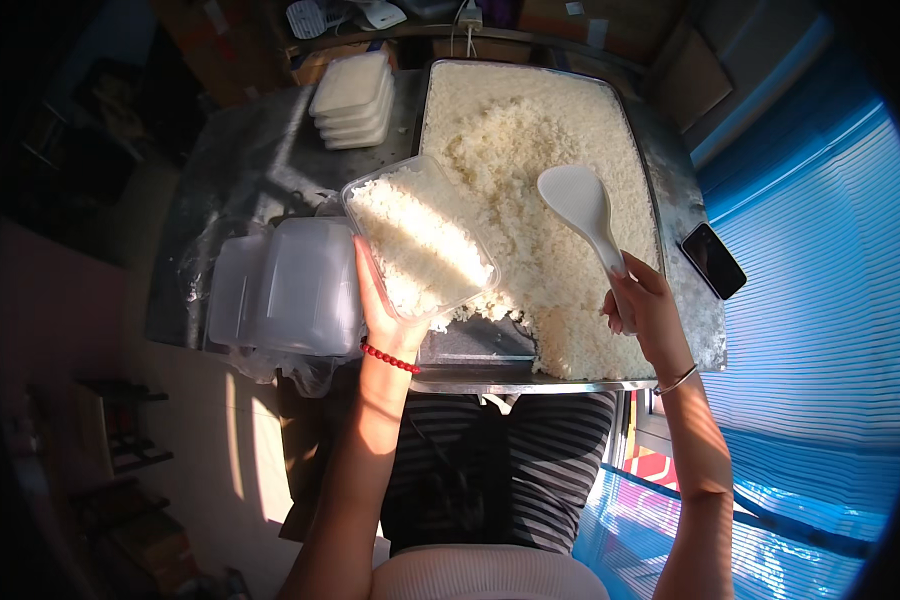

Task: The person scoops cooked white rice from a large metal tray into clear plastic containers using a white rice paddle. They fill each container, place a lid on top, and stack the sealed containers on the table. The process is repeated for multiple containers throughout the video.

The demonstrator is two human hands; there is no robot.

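My left hand (390,311) holds a clear plastic food container (493,264) from below and the side, tilted above the edge of a large tray. Cooked white rice (412,240) lies inside it, with a bright band of sunlight across. In my right hand (645,307) is a white plastic rice paddle (581,199), gripped by its handle, its broad blade over the rice. Beneath both hands, the big metal tray (480,349) holds a wide bed of cooked rice (540,142). Its near left corner shows bare metal.
Nested clear plastic containers (311,289) lie left of my left hand, on a plastic bag (307,375). Several filled, lidded containers (352,94) are stacked at the back left of the metal table (225,157). A smartphone (713,260) rests at the right edge, beside a blue curtain (817,300).
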